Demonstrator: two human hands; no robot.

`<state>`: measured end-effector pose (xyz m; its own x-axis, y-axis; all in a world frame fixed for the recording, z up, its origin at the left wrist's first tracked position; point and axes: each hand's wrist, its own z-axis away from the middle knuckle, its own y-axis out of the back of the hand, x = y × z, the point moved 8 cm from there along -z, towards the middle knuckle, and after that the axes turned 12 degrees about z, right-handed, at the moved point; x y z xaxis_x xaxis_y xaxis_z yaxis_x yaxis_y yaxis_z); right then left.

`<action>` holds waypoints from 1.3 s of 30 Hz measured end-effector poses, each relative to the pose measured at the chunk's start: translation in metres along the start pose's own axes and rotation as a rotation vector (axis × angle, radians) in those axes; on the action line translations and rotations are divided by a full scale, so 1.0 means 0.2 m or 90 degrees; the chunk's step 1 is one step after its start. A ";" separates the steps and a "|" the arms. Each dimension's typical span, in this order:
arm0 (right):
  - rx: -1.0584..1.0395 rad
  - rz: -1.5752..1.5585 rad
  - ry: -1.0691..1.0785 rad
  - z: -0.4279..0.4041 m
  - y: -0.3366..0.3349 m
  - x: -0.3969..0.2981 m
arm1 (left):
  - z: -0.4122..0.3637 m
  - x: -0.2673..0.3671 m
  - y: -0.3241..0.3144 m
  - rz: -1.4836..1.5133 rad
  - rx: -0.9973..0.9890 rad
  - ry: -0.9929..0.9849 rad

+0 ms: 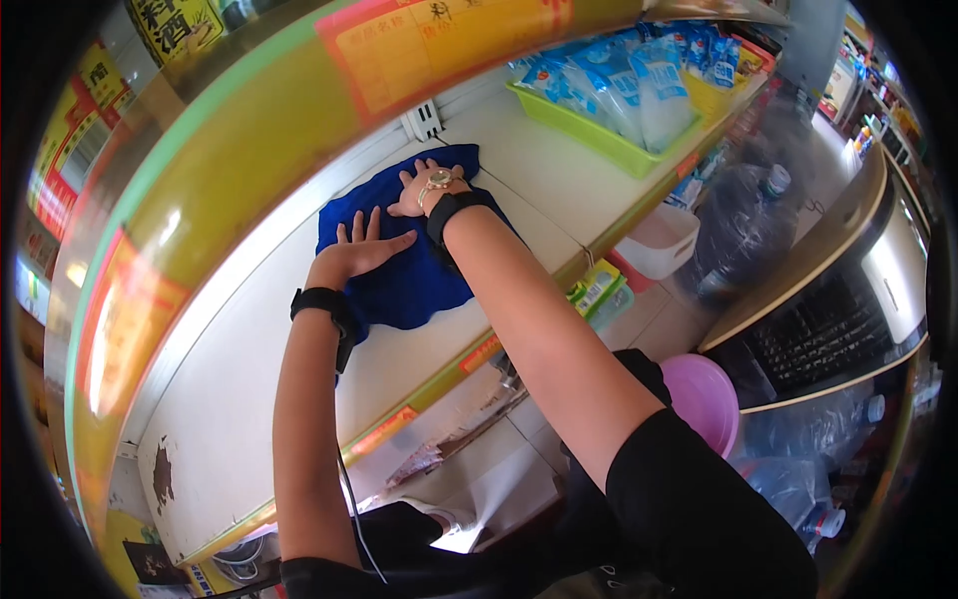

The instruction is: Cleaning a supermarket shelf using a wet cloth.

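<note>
A dark blue cloth lies spread over a white metal shelf, its far edge reaching toward the back panel. My left hand rests on the cloth's left part with the fingers apart and the thumb pointing right. Farther back, my right hand presses flat on the cloth, fingers spread. A watch and a black strap are on the right wrist; another black strap circles the left one. Neither hand grips anything that I can see.
On the shelf's right stands a green plastic basket with blue-and-white bags. An upper shelf edge with price labels overhangs the back. Below right are a white bin, a pink basin and large plastic bottles.
</note>
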<state>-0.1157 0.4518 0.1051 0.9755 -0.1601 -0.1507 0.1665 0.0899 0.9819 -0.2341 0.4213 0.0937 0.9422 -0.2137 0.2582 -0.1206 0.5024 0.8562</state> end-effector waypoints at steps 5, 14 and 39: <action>0.022 0.020 0.007 -0.19 0.00 0.00 | -0.26 -0.02 0.02 -0.040 -0.053 -0.040; -0.059 0.075 0.088 -0.37 0.03 -0.06 | -0.24 0.03 0.14 0.047 -0.043 0.042; -0.060 0.013 -0.055 0.36 0.11 -0.02 | -0.07 -0.19 -0.17 -0.015 0.075 -0.002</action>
<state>-0.1253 0.3843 0.1352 0.9633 -0.2417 -0.1163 0.1636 0.1859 0.9689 -0.2608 0.4239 0.0484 0.9442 -0.2266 0.2392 -0.1355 0.3948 0.9087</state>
